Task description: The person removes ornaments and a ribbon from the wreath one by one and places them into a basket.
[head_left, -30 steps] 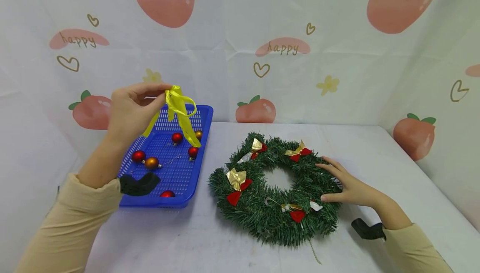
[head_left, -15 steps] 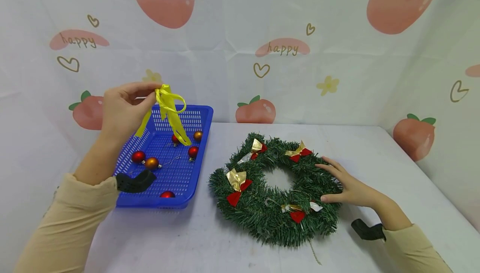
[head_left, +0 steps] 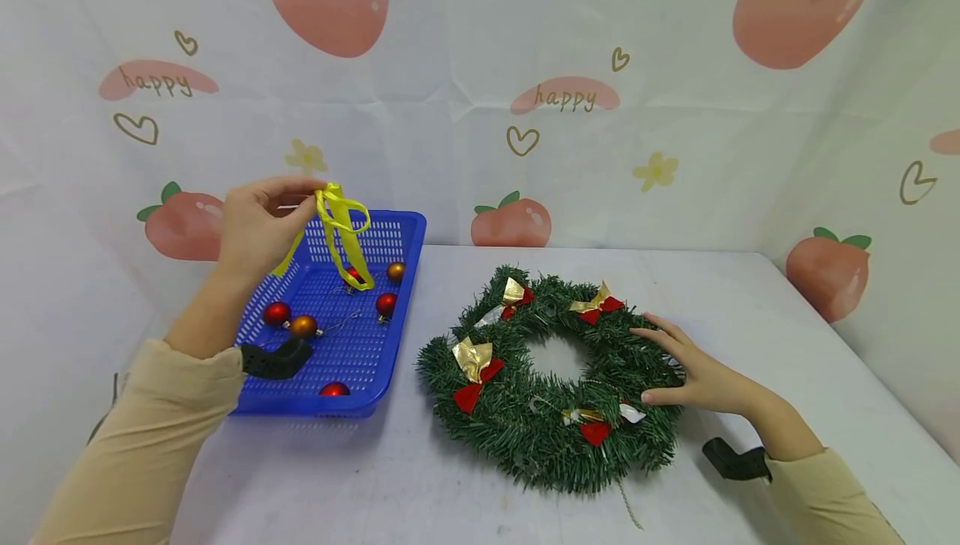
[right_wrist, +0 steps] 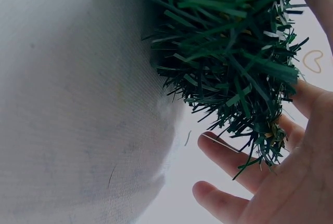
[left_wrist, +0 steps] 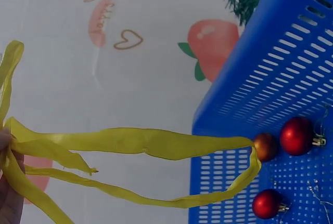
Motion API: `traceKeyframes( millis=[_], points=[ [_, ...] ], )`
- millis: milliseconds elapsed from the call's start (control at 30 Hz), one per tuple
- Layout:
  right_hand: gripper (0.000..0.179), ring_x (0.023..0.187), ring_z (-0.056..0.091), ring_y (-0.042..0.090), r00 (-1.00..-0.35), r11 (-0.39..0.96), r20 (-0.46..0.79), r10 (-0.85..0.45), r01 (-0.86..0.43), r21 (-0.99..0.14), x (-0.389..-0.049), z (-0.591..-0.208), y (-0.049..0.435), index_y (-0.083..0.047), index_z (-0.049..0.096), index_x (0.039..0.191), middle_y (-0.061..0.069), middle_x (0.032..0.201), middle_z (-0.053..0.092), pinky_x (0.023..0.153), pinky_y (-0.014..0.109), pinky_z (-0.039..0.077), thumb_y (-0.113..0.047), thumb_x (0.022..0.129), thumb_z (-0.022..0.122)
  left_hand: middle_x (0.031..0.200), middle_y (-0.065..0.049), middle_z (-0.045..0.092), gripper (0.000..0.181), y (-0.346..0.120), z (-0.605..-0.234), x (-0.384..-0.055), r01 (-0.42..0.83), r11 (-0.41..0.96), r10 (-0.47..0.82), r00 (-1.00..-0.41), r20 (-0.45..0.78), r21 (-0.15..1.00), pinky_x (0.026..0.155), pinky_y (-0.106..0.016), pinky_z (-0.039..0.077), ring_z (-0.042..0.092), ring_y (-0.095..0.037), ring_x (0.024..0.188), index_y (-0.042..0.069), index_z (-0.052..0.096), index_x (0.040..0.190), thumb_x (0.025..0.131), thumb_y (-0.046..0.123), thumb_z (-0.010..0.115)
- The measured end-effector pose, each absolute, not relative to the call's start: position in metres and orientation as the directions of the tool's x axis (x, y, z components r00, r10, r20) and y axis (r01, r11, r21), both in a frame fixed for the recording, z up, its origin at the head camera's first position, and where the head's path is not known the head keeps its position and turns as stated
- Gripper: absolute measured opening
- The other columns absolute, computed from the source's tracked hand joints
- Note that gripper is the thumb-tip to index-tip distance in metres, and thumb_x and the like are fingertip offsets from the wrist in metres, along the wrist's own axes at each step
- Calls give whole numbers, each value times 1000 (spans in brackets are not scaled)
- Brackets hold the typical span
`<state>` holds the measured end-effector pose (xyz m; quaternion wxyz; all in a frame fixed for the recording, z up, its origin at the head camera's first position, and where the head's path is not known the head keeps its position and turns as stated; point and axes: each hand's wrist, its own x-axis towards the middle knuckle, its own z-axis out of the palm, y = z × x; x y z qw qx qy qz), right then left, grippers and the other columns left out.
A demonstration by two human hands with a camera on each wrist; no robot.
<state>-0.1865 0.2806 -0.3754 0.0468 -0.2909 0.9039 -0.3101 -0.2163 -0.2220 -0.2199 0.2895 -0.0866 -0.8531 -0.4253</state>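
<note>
My left hand (head_left: 258,224) pinches a yellow ribbon (head_left: 347,237) between thumb and fingertips, held up over the blue basket (head_left: 396,345). In the left wrist view the ribbon (left_wrist: 140,141) shows its knotted part by the fingers, a long loop and loose ends. A green wreath (head_left: 495,437) lies on the table, trimmed with gold-and-red bows (head_left: 474,362). At its right edge rests my right hand (head_left: 701,374), fingers spread and thumb apart. The right wrist view shows these fingers (right_wrist: 229,156) loosely extended alongside the wreath's green needles (right_wrist: 229,52).
Red baubles (head_left: 277,313) and golden-orange baubles (head_left: 303,326) lie in the basket, left of the wreath. A thin cord (head_left: 630,505) trails from the wreath's front. Behind the white table (head_left: 442,512) hangs a printed cloth backdrop (head_left: 450,45).
My left hand first moved left with the yellow ribbon, then slightly down and right. The right hand, wreath and basket have stayed in place.
</note>
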Motion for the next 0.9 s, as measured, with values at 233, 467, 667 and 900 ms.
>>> traceKeyframes(
  millis=[233,467,667,900],
  points=[
    [82,131,17,56,-826,636,97,-556,-498,-590,-186,-375,281,-8,31,143,29,149,9,85,75,32,-22,76,76,105,-10,71,24,-222,-226,-223,346,661,-110,-833,543,665,68,-1,45,54,18,73,2,69,109,90,15,60],
    [82,131,17,55,-828,639,92,-553,-492,-592,-186,-375,281,-9,31,143,28,149,9,85,75,32,-23,76,76,113,-22,65,26,-224,-232,-226,313,678,-95,-860,501,665,65,0,44,61,6,76,2,67,112,91,15,58],
    [81,131,18,56,-826,636,98,-556,-498,-589,-186,-374,280,-8,31,142,29,149,9,85,75,32,-23,76,76,114,-22,65,27,-226,-237,-229,279,694,-96,-878,470,663,64,0,43,66,-32,96,3,67,114,92,15,57],
    [80,130,18,56,-822,628,104,-560,-503,-593,-185,-373,279,-5,32,141,30,148,10,85,75,32,-22,77,76,111,-23,66,27,-229,-241,-229,290,694,-68,-885,460,659,61,-1,43,53,13,73,2,67,112,92,16,56]
  ],
)
